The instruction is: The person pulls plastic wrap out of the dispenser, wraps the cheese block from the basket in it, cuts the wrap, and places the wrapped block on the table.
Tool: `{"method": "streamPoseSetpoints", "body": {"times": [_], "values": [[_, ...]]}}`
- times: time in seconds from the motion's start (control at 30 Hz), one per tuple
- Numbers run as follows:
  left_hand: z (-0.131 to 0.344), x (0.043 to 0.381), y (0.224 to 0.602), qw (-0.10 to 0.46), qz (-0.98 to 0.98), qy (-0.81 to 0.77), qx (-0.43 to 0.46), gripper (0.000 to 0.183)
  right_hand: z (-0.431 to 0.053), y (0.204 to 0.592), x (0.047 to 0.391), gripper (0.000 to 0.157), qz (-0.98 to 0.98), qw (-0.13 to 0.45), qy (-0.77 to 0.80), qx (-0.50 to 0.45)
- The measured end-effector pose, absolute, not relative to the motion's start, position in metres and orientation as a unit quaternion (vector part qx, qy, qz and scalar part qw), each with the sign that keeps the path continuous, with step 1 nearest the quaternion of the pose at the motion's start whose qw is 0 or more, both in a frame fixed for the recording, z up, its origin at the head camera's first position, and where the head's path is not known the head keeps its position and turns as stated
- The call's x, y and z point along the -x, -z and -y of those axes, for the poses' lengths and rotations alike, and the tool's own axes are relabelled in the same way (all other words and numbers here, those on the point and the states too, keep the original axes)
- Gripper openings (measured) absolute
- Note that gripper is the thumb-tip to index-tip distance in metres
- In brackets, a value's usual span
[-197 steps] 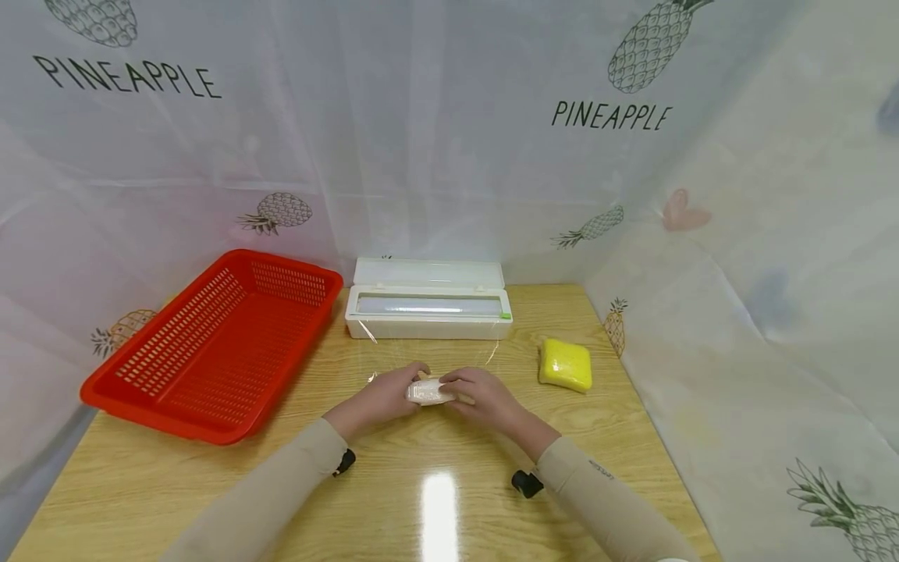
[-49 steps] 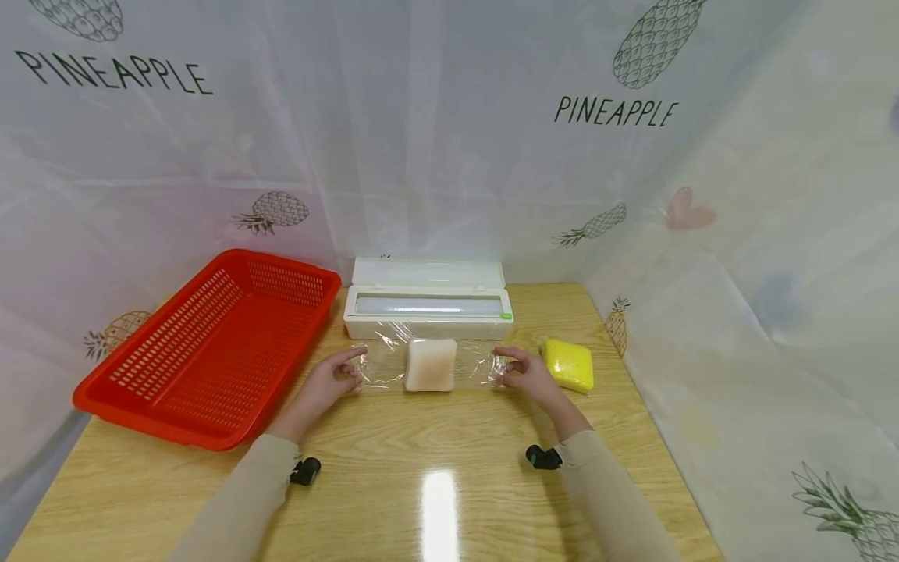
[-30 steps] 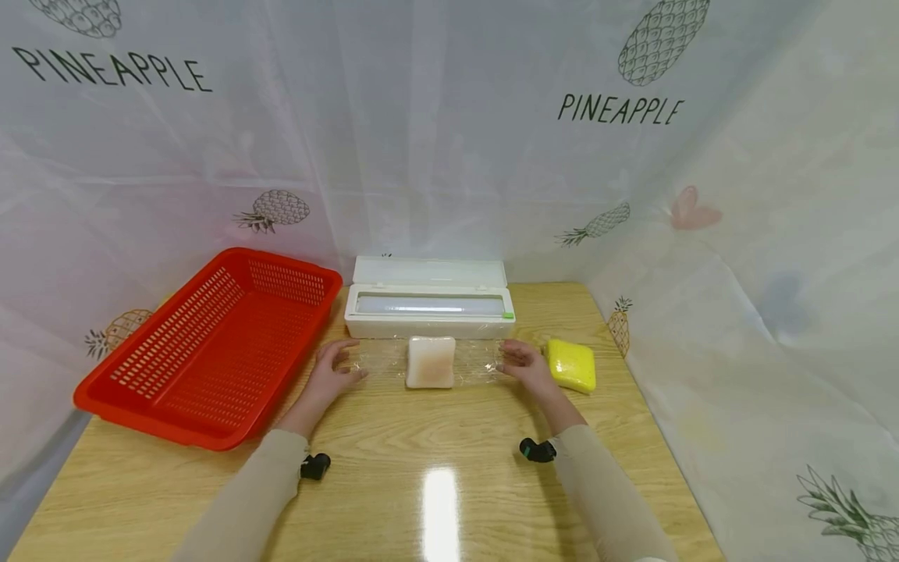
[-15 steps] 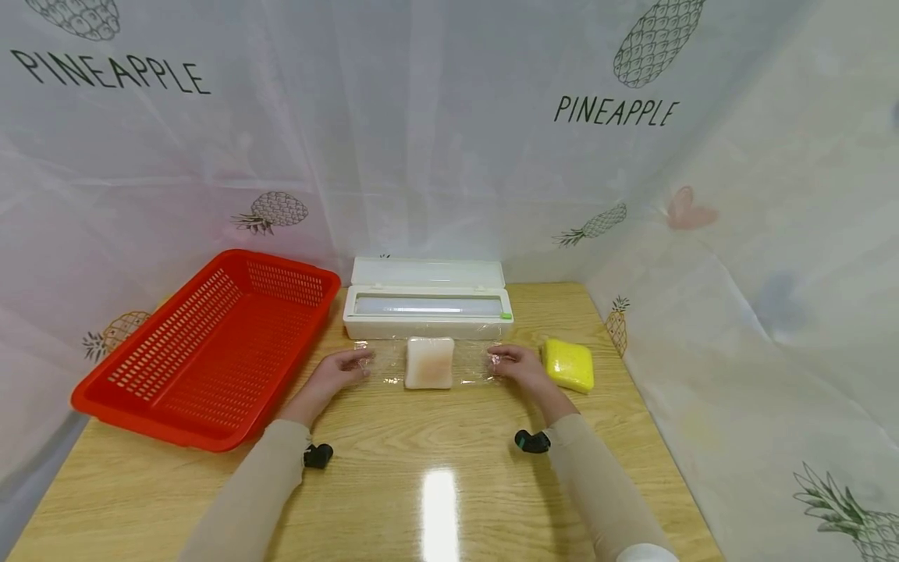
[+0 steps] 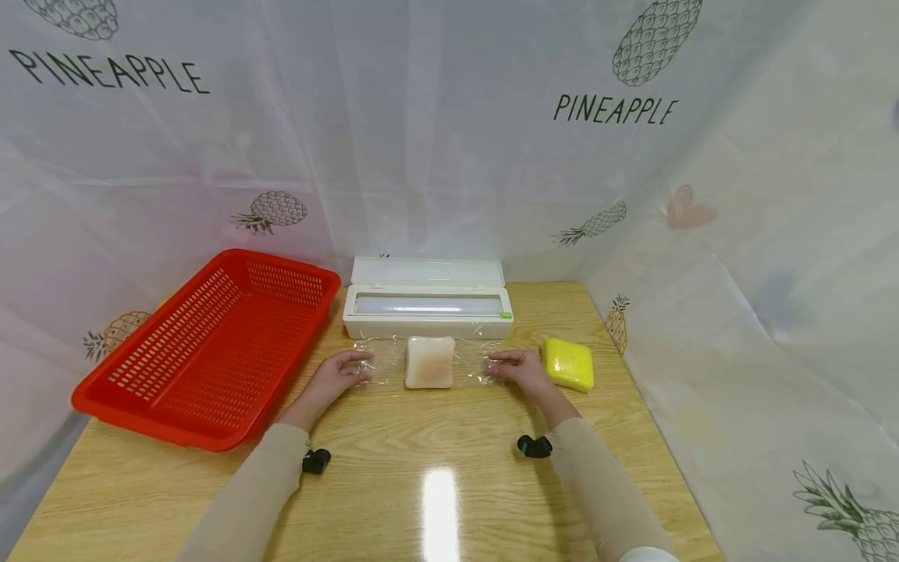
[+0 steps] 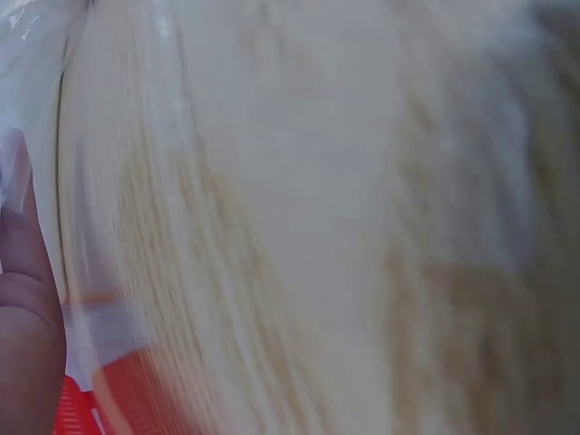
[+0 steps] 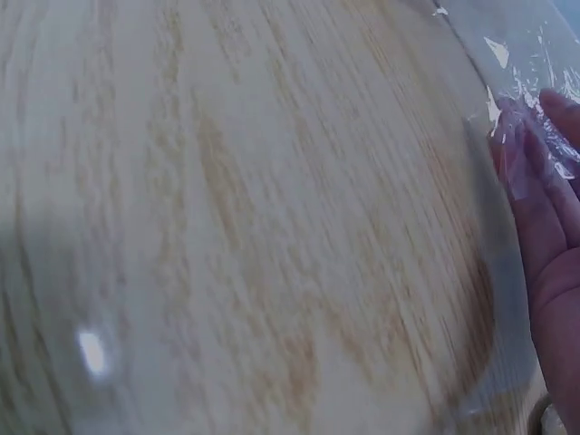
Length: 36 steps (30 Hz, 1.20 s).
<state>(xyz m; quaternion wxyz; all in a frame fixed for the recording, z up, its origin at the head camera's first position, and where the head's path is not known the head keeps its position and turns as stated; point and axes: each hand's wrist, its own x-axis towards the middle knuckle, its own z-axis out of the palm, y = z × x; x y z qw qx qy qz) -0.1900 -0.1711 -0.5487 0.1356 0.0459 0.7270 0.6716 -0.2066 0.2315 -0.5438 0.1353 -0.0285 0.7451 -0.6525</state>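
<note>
A square slice of bread (image 5: 429, 363), pale with a toasted brown middle, lies on the table with clear plastic wrap around it. The plastic wrap (image 5: 467, 365) spreads flat past both sides of the bread. At its left end, my left hand (image 5: 333, 381) pinches the film between thumb and fingers; in the left wrist view only one finger (image 6: 23, 263) shows, film over its tip. My right hand (image 5: 525, 373) pinches the opposite end, where the right wrist view shows crumpled film (image 7: 535, 136) around the thumb and fingertips.
Behind the bread stands a white wrap dispenser (image 5: 428, 326) with its lid raised. A red perforated basket (image 5: 211, 351) sits at the left. Right of my right hand lies a shiny yellow square block (image 5: 568, 364). Patterned curtains enclose the wooden table (image 5: 393, 468).
Earlier both hands held the bread up at the middle; it now lies flat and the hands have parted to the wrap's ends. Over the last second both hands shifted slightly at those ends.
</note>
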Motion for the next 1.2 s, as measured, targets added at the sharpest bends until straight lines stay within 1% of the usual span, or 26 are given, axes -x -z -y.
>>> {"method": "streamPoseSetpoints", "body": {"times": [0.1, 0.23, 0.4, 0.5, 0.6, 0.77, 0.9, 1.07, 1.2], "values": [[0.172, 0.189, 0.550, 0.138, -0.736, -0.661, -0.049, 0.040, -0.233, 0.545, 0.204, 0.042, -0.746, 0.145, 0.649, 0.040], [0.175, 0.187, 0.550, 0.142, -0.760, -0.632, -0.054, 0.049, -0.238, 0.550, 0.202, 0.052, -0.743, 0.157, 0.648, 0.051], [0.177, 0.186, 0.548, 0.141, -0.784, -0.600, -0.079, 0.059, -0.242, 0.549, 0.197, 0.051, -0.724, 0.184, 0.661, 0.068], [0.177, 0.187, 0.548, 0.143, -0.774, -0.608, -0.101, 0.069, -0.243, 0.549, 0.196, 0.055, -0.715, 0.196, 0.665, 0.091], [0.177, 0.188, 0.547, 0.152, -0.752, -0.632, -0.110, 0.077, -0.242, 0.548, 0.198, 0.065, -0.697, 0.201, 0.679, 0.109], [0.177, 0.187, 0.547, 0.167, -0.726, -0.659, -0.105, 0.081, -0.241, 0.548, 0.200, 0.077, -0.683, 0.200, 0.694, 0.109], [0.176, 0.188, 0.546, 0.174, -0.728, -0.655, -0.101, 0.083, -0.239, 0.548, 0.200, 0.081, -0.692, 0.196, 0.687, 0.103], [0.176, 0.189, 0.542, 0.179, -0.739, -0.642, -0.095, 0.089, -0.237, 0.547, 0.201, 0.087, -0.711, 0.194, 0.670, 0.096], [0.177, 0.188, 0.540, 0.164, -0.769, -0.608, -0.105, 0.090, -0.238, 0.547, 0.200, 0.087, -0.716, 0.194, 0.663, 0.103]]}}
